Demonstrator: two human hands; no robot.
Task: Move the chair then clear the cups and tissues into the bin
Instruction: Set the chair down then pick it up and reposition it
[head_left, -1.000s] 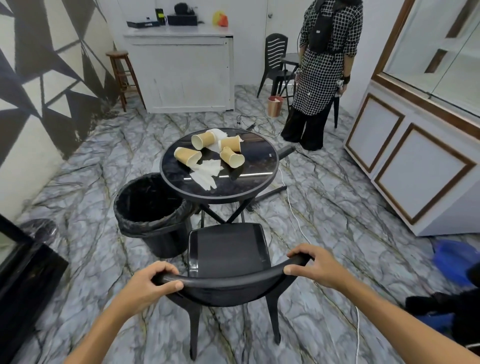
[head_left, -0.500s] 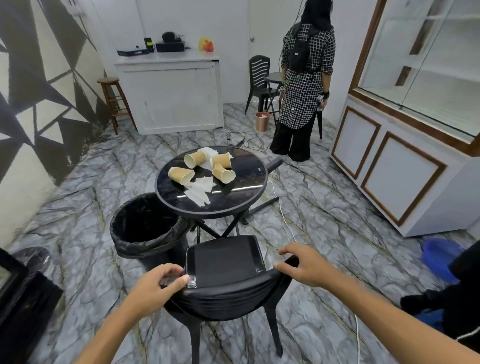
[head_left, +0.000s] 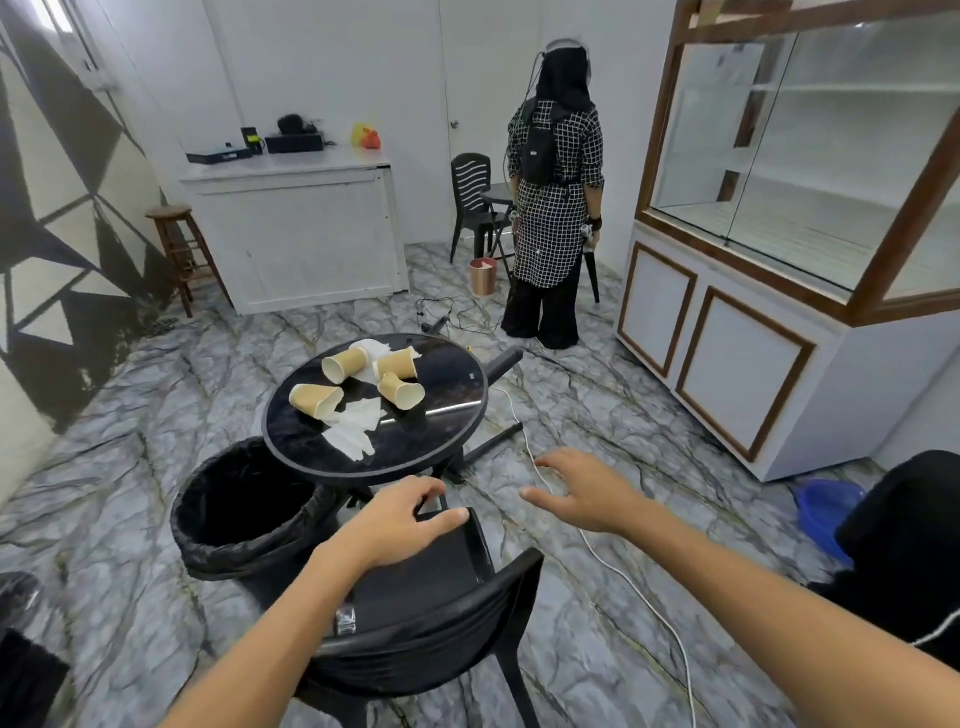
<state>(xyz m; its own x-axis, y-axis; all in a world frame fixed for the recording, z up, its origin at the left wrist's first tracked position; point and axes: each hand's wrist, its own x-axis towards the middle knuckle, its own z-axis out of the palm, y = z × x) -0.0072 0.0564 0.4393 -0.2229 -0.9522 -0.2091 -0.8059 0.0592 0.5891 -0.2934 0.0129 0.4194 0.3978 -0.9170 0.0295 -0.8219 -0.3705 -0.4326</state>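
- The room had a grey marble-patterned floor (head_left: 156, 493), with a white counter (head_left: 296, 228) at the far wall and a glass display cabinet (head_left: 779, 208) on the right.
- A round black table (head_left: 441, 431) stood near the middle; four paper cups (head_left: 316, 400) lay on their sides on it, among crumpled white tissues (head_left: 353, 431).
- A black bin (head_left: 244, 514) lined with a black bag sat just left of the table, its rim partly under the table's edge.
- A black chair (head_left: 441, 603) stood near, below the table in the view, just right of the bin.
- The left hand (head_left: 395, 519) hovered over the chair's seat, fingers loosely bent and holding nothing; whether it touched the seat could not be told.
- The right hand (head_left: 582, 493) was off the chair, above the floor, fingers spread and relaxed.
- A person in a checked shirt (head_left: 556, 208) stood at the far side, back turned.
- A white cable (head_left: 623, 577) ran across the floor to the right of the chair.
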